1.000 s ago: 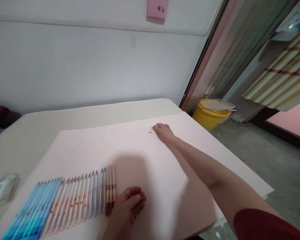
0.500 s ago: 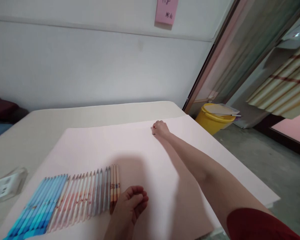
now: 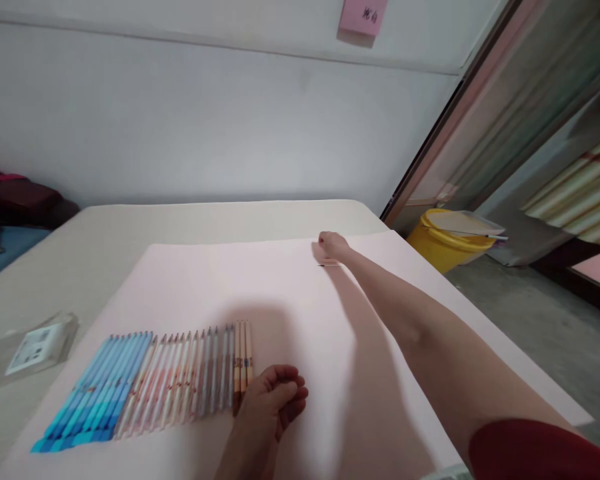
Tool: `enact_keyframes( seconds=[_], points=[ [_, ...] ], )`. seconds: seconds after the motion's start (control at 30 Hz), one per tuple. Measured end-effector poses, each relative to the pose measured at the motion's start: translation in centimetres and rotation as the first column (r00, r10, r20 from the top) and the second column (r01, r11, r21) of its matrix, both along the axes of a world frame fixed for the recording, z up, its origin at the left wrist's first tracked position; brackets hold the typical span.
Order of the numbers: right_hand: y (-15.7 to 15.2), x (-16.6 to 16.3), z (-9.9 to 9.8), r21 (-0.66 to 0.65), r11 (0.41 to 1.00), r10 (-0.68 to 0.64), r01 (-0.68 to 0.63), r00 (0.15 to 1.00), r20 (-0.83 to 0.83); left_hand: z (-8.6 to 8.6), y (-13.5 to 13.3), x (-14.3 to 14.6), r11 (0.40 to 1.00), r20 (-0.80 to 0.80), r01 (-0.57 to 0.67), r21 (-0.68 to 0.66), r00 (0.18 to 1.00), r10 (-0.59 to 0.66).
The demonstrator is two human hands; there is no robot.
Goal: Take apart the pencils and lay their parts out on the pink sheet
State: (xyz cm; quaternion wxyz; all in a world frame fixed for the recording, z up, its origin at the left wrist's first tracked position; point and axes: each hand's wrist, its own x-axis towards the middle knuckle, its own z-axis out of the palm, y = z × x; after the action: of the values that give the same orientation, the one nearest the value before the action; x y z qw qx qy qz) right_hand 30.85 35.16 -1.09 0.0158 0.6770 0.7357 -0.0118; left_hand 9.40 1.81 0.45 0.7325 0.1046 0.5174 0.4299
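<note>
My left hand (image 3: 275, 400) rests palm turned inward on the pink sheet (image 3: 200, 280), its fingers loosely curled and apart from the thumb, nothing visible in it. It lies against the right end of a row of pens. In that row are blue pens (image 3: 97, 387), pale pens with reddish prints (image 3: 165, 383), grey clear pens (image 3: 217, 370) and several orange-brown pens (image 3: 243, 360). Stretched far across the sheet, my right hand (image 3: 333, 245) is closed; what its fingers hold is hidden. Just below it lies a thin dark-tipped stick, perhaps a pen (image 3: 329, 265).
A clear plastic packet with a white label (image 3: 35, 348) lies on the pale table (image 3: 220, 223) at left. Behind stands a white wall panel (image 3: 205, 127) with a pink note (image 3: 363, 15). A yellow bucket (image 3: 433, 248) is on the floor beyond the right edge.
The view has shifted a little to the left. My right hand has moved slightly farther off, and more of the thin stick shows below it. My left hand keeps its place beside the pens.
</note>
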Motion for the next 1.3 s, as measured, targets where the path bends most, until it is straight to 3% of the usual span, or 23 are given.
enact_keyframes(
  seconds=[0.13,0.37,0.9,1.2,1.3],
  points=[
    [0.3,1.7,0.7,-0.021,1.000,-0.002,0.003,1.000,0.010,0.2,0.0,-0.2,1.000,-0.005,-0.001,-0.006,1.000,0.001],
    [0.0,2.6,0.1,-0.018,0.998,-0.061,0.061,0.998,0.012,0.2,-0.1,-0.3,1.000,-0.013,0.011,-0.006,1.000,-0.011],
    [1.6,-0.2,-1.6,-0.085,0.995,-0.053,0.054,0.998,0.016,-0.1,0.2,-0.2,0.999,-0.003,0.022,-0.031,1.000,-0.022],
    [1.4,-0.7,1.2,-0.060,0.998,0.028,-0.030,0.999,-0.026,0.0,0.0,-0.5,1.000,-0.003,0.021,-0.021,1.000,-0.021],
    [1.2,-0.9,1.2,-0.070,0.996,0.061,-0.062,0.998,-0.009,0.2,-0.1,-0.5,1.000,0.003,0.020,-0.018,1.000,-0.020]
  ],
)
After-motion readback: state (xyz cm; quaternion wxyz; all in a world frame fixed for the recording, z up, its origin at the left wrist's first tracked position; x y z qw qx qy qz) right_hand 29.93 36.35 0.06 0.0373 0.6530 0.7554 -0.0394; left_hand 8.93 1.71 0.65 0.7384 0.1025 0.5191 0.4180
